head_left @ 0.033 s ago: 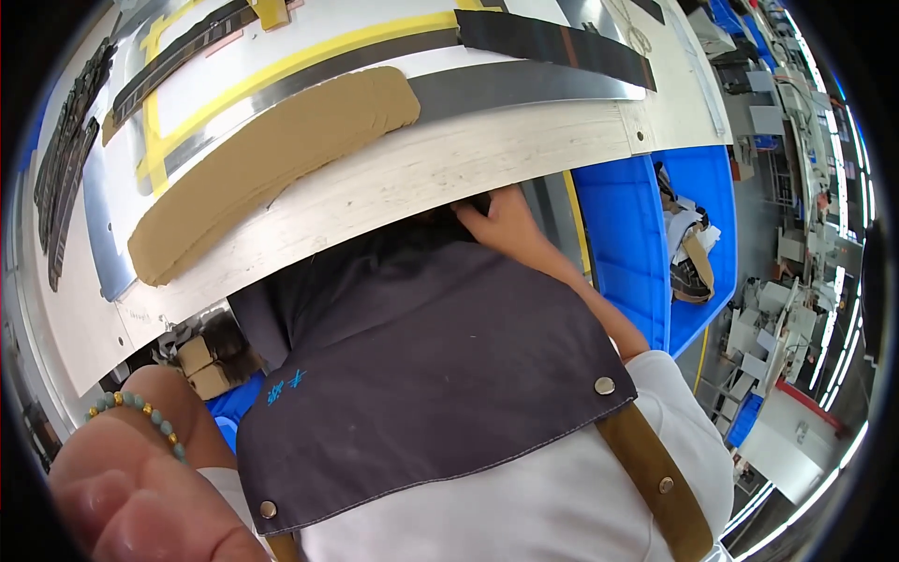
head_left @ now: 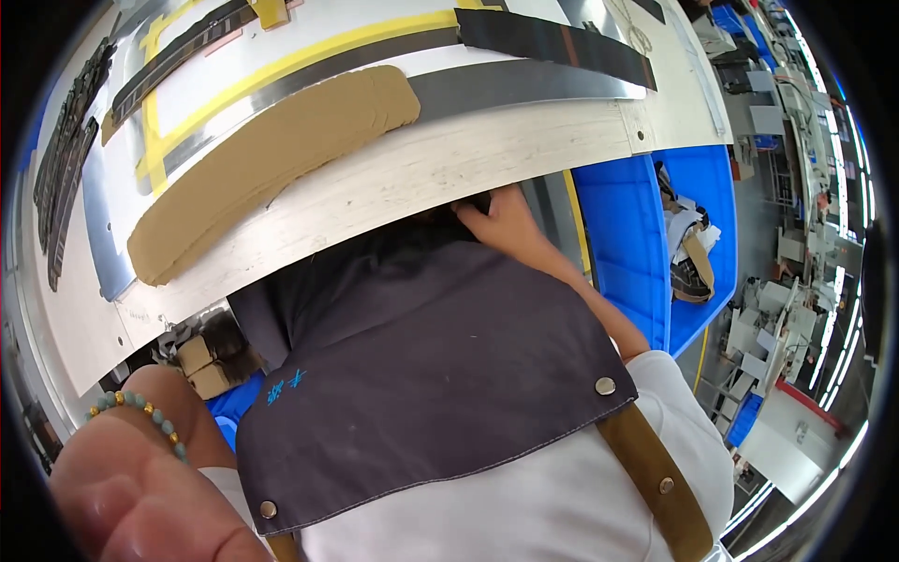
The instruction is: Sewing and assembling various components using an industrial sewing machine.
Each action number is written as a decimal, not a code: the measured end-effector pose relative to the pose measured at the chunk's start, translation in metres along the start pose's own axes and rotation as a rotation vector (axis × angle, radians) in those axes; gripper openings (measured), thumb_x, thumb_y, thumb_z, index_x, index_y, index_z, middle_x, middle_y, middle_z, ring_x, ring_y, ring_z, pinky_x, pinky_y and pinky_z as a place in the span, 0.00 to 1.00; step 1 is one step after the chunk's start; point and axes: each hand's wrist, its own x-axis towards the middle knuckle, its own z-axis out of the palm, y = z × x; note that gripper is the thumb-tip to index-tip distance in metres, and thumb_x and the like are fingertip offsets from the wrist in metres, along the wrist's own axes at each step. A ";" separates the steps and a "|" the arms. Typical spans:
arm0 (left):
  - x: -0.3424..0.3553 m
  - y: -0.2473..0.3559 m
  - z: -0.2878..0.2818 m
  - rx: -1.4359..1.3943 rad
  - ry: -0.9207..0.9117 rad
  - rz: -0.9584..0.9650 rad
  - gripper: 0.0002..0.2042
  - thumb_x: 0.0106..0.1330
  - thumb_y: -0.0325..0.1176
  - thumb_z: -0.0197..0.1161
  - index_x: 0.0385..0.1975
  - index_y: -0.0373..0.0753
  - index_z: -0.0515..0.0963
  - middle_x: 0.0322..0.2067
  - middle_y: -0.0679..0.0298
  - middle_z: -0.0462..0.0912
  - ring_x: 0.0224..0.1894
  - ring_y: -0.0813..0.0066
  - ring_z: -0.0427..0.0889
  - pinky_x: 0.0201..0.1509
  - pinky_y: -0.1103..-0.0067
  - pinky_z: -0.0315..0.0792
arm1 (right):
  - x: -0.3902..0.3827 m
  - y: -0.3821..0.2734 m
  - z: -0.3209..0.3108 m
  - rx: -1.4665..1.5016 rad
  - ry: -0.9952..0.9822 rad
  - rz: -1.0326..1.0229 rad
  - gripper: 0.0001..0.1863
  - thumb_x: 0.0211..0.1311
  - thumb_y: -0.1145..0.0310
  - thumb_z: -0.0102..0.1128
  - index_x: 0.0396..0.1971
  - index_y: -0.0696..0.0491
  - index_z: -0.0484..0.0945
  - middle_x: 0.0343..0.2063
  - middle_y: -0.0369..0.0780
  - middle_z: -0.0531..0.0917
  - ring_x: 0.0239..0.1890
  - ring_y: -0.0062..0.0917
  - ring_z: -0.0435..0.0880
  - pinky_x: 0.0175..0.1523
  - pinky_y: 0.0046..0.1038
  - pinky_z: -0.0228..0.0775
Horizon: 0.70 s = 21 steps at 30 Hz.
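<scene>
My left hand (head_left: 150, 496) looms close to the camera at the lower left, a beaded bracelet (head_left: 131, 403) on its wrist; its fingers are too cropped and close to read. My right hand (head_left: 492, 215) reaches under the front edge of the pale worktable (head_left: 375, 178), against a dark, shadowed area above my dark grey apron (head_left: 431, 393); its thumb shows, but the other fingers and anything they hold are hidden. Above it on the table lie a long cardboard piece (head_left: 272, 173), dark strips (head_left: 552, 47) and metal plates (head_left: 534, 84) with yellow tape (head_left: 262, 80).
A blue crate (head_left: 618, 253) holding shoe parts (head_left: 688, 262) stands right of my right arm. Under the table at left are cardboard pieces (head_left: 211, 361) and another blue container (head_left: 234, 401). Workbenches with equipment (head_left: 777, 328) and rows of lights fill the far right.
</scene>
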 end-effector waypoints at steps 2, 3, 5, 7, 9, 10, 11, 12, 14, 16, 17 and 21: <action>-0.001 -0.001 0.002 -0.003 -0.001 0.003 0.07 0.76 0.34 0.59 0.35 0.40 0.73 0.29 0.63 0.79 0.32 0.66 0.84 0.27 0.78 0.75 | 0.001 0.004 0.006 0.022 -0.033 0.057 0.27 0.61 0.68 0.73 0.60 0.59 0.80 0.56 0.53 0.85 0.61 0.51 0.82 0.67 0.43 0.72; -0.001 -0.001 0.002 0.000 -0.001 0.008 0.07 0.76 0.34 0.59 0.35 0.40 0.73 0.29 0.62 0.79 0.32 0.66 0.84 0.27 0.78 0.75 | 0.003 0.006 0.010 0.069 -0.069 0.091 0.28 0.61 0.66 0.74 0.60 0.59 0.80 0.58 0.53 0.84 0.62 0.50 0.81 0.68 0.42 0.72; -0.001 -0.002 0.002 0.000 -0.002 0.010 0.08 0.77 0.34 0.59 0.35 0.39 0.74 0.30 0.62 0.79 0.33 0.67 0.84 0.27 0.79 0.75 | 0.007 0.009 0.020 0.001 -0.115 0.093 0.28 0.61 0.65 0.75 0.61 0.58 0.81 0.59 0.52 0.84 0.63 0.49 0.82 0.68 0.42 0.72; 0.000 -0.002 0.001 0.005 -0.002 0.013 0.08 0.77 0.34 0.59 0.35 0.39 0.74 0.30 0.62 0.79 0.33 0.67 0.84 0.27 0.79 0.76 | 0.011 0.010 0.027 -0.040 -0.169 0.074 0.29 0.61 0.64 0.75 0.61 0.57 0.81 0.60 0.52 0.84 0.63 0.47 0.82 0.68 0.41 0.73; 0.000 -0.002 0.001 0.006 -0.008 0.013 0.08 0.77 0.34 0.59 0.34 0.39 0.74 0.30 0.62 0.79 0.33 0.67 0.84 0.28 0.79 0.76 | 0.014 0.010 0.032 0.042 -0.181 0.072 0.30 0.61 0.61 0.77 0.62 0.56 0.81 0.60 0.51 0.84 0.64 0.46 0.82 0.68 0.40 0.73; 0.001 -0.003 0.001 0.013 -0.008 0.015 0.08 0.77 0.34 0.58 0.34 0.39 0.74 0.30 0.61 0.79 0.33 0.67 0.84 0.28 0.79 0.76 | 0.015 0.010 0.033 0.010 -0.190 0.129 0.30 0.61 0.61 0.77 0.62 0.56 0.81 0.60 0.51 0.84 0.64 0.46 0.82 0.68 0.40 0.73; 0.001 -0.003 0.002 0.012 -0.008 0.014 0.08 0.77 0.34 0.58 0.34 0.39 0.74 0.30 0.61 0.79 0.33 0.67 0.84 0.28 0.79 0.76 | 0.016 0.010 0.034 -0.010 -0.221 0.154 0.31 0.61 0.61 0.78 0.62 0.56 0.81 0.59 0.50 0.85 0.64 0.45 0.82 0.68 0.40 0.74; 0.001 -0.004 0.002 0.015 -0.012 0.015 0.08 0.77 0.34 0.58 0.34 0.39 0.74 0.30 0.61 0.79 0.33 0.67 0.84 0.28 0.79 0.76 | 0.017 0.010 0.034 -0.008 -0.244 0.119 0.32 0.61 0.60 0.78 0.63 0.56 0.80 0.59 0.50 0.85 0.65 0.45 0.82 0.68 0.40 0.74; 0.001 -0.005 0.005 0.023 -0.020 0.020 0.09 0.78 0.34 0.58 0.34 0.38 0.74 0.30 0.61 0.79 0.33 0.67 0.84 0.28 0.80 0.77 | 0.018 0.010 0.035 -0.060 -0.270 0.169 0.31 0.62 0.59 0.79 0.63 0.56 0.81 0.59 0.50 0.85 0.65 0.45 0.82 0.69 0.40 0.74; 0.002 -0.006 0.007 0.038 -0.036 0.024 0.09 0.78 0.33 0.58 0.33 0.38 0.74 0.30 0.61 0.79 0.33 0.67 0.84 0.28 0.80 0.77 | 0.018 0.008 0.035 -0.088 -0.286 0.161 0.31 0.62 0.59 0.79 0.62 0.56 0.81 0.60 0.50 0.86 0.66 0.45 0.82 0.69 0.40 0.74; 0.004 -0.005 0.008 0.047 -0.048 0.023 0.09 0.78 0.33 0.57 0.33 0.38 0.74 0.30 0.61 0.79 0.33 0.67 0.84 0.28 0.80 0.77 | 0.017 0.007 0.035 -0.052 -0.261 0.190 0.31 0.62 0.60 0.78 0.63 0.57 0.81 0.60 0.50 0.86 0.65 0.45 0.82 0.69 0.40 0.74; 0.007 -0.007 0.013 0.076 -0.074 0.054 0.10 0.79 0.33 0.57 0.33 0.38 0.74 0.30 0.60 0.79 0.33 0.67 0.84 0.28 0.80 0.78 | 0.015 0.006 0.027 0.114 -0.187 0.222 0.31 0.63 0.61 0.77 0.63 0.58 0.80 0.59 0.50 0.85 0.65 0.45 0.82 0.68 0.40 0.73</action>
